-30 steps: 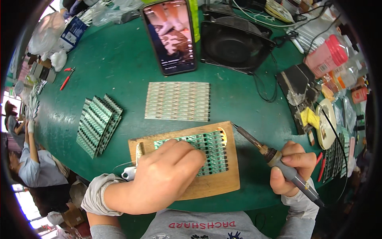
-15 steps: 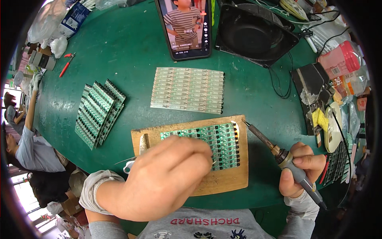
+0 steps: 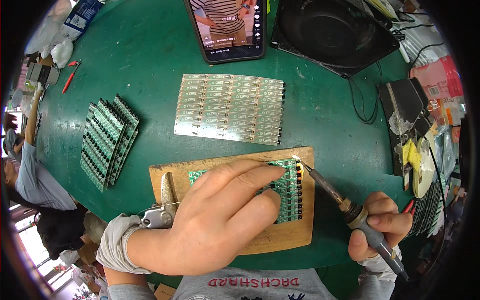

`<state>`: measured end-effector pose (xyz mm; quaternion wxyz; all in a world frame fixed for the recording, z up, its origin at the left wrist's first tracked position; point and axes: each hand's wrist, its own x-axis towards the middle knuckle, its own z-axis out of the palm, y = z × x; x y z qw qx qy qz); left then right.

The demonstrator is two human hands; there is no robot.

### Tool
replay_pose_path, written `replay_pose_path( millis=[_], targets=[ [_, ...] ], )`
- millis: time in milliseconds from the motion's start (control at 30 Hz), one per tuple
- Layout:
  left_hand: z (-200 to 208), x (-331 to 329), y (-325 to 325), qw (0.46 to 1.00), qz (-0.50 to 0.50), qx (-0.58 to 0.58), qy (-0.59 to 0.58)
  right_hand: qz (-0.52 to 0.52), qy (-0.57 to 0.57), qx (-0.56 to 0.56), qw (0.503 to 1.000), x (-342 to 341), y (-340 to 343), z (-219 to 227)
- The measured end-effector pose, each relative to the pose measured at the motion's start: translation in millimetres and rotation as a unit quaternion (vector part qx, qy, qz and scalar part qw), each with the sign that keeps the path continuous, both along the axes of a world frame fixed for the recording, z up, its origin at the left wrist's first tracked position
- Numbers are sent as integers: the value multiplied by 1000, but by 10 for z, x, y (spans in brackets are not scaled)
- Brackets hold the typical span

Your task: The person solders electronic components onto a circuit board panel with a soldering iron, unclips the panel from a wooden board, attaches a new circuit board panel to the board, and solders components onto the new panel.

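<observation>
My right hand (image 3: 382, 222) grips a soldering iron (image 3: 367, 230) by its grey handle. The iron's tip points at the upper right corner of a green circuit board panel (image 3: 287, 202) lying on a wooden board (image 3: 240, 247); contact is not clear. Over the panel, my left hand (image 3: 220, 217) is closed with bent fingers; its thumb and most fingertips are hidden, so what it pinches cannot be made out. A thin wire (image 3: 172, 203) runs up to this hand's left side. Beside it, a silver metal tool (image 3: 159, 217) rests on the wooden board.
A pale circuit panel (image 3: 227, 107) lies beyond the wooden board, with a phone (image 3: 232, 52) behind it. Stacked green panels (image 3: 105, 142) stand at left, near red pliers (image 3: 71, 76). A black fan-like housing (image 3: 335, 35) and a black box (image 3: 405, 115) are at right. Another person (image 3: 42, 175) sits far left.
My left hand's fingers have extended rightward and up across the panel. The iron's tip has come slightly lower, near the panel's corner. The whole view has shifted a little, uncovering more of the metal tool.
</observation>
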<state>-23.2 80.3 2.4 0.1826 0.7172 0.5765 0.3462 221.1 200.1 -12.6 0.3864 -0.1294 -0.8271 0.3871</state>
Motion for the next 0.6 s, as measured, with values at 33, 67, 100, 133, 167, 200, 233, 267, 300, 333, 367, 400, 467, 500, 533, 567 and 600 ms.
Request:
replay_pose_path(
  millis=[33,67,100,133,167,200,233,267,300,333,367,400,467,500,533,567,600],
  targets=[
    [-9,1,1,1000,-1,7,9,0,-6,-8,1000,-1,-3,1],
    [-18,1,3,1000,0,5,8,-4,-26,-22,999,-2,-9,20],
    [-22,7,7,1000,-1,7,19,-5,-29,-23,999,2,-6,30],
    [-24,13,9,1000,-1,10,30,2,-39,-20,999,4,-2,37],
    [-18,18,9,1000,-2,10,27,8,-49,-18,999,4,1,48],
    [-8,21,5,999,4,6,41,11,-49,-22,999,-8,12,48],
    [-10,21,1,999,10,2,54,17,-60,-24,998,-22,22,54],
    [-28,19,-4,999,12,-1,53,24,-72,-26,997,-38,30,50],
    [-44,51,-3,998,18,12,58,23,-70,-28,997,-8,26,36],
    [-59,77,-1,998,23,25,62,22,-64,-29,997,22,23,21],
    [-69,99,3,997,22,23,64,21,-58,-30,998,50,22,5],
    [-85,90,-5,997,26,35,57,20,-60,-30,998,42,10,8],
    [-104,76,-13,997,28,47,49,9,-51,-36,998,30,-17,16],
    [-108,63,-6,997,31,51,53,10,-52,-36,998,23,-21,17],
    [-111,55,-2,996,34,55,58,2,-54,-43,998,21,-30,19],
    [-109,51,1,996,34,54,57,-6,-57,-50,997,20,-36,23],
    [-109,51,6,996,33,54,64,-5,-57,-51,997,15,-24,28]
  ],
)
